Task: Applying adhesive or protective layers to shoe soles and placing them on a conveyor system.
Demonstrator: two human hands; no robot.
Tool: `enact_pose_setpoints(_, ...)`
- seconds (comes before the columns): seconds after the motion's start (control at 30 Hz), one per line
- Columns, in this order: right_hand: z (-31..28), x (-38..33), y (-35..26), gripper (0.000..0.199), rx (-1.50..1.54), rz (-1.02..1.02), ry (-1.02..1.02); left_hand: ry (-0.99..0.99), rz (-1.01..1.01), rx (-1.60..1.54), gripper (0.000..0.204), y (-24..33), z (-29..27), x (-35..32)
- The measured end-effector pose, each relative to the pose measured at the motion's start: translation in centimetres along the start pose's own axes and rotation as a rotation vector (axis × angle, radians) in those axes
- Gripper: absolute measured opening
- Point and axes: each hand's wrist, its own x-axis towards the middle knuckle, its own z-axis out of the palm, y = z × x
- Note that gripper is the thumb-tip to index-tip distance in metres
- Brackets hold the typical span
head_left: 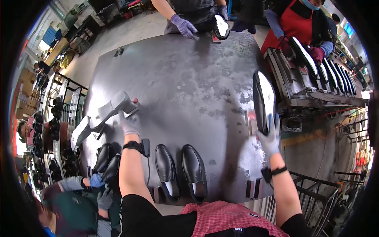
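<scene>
My right hand [270, 137], in a pale grey glove, grips one end of a black shoe [263, 94]. That shoe is tilted up at the table's right edge, its white underside showing. My left hand [128, 125], also gloved, reaches to a grey shoe-shaped form [112, 107] on the left of the table. A small red ball [135, 100] sits at the form's far end. The left fingers are blurred against the form, so their grip is unclear. Between my forearms, a black loafer [166, 170] and a second black loafer [193, 172] lie side by side, toes pointing away from me.
A dark metal table [173, 94] spans the middle. Across it, a co-worker's purple-gloved hand [184, 27] is near a pale-soled shoe [222, 27]. At right, someone in maroon gloves handles shoes on a rack [327, 98]. Lower left, another person's hands touch black shoes [111, 168].
</scene>
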Motion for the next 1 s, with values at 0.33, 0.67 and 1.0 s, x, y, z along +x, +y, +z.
enact_pose_setpoints(0.33, -0.9, -8.7, -1.9, 0.063, -0.090, -0.097, -0.316, 0.095, 0.724, 0.244, 0.071, 8.8, -7.2, 13.2)
enact_pose_setpoints(0.67, 0.7, -9.8, -13.5, 0.065, 0.088, -0.252, -0.447, -0.461, 0.085, 0.014, 0.066, -5.8, -4.3, -5.4)
enact_pose_setpoints(1.0, -4.2, -9.4, -11.3, 0.073, -0.095, -0.110, -0.631, -0.855, -0.469, 0.332, 0.038, -26.8, -2.7, -31.4)
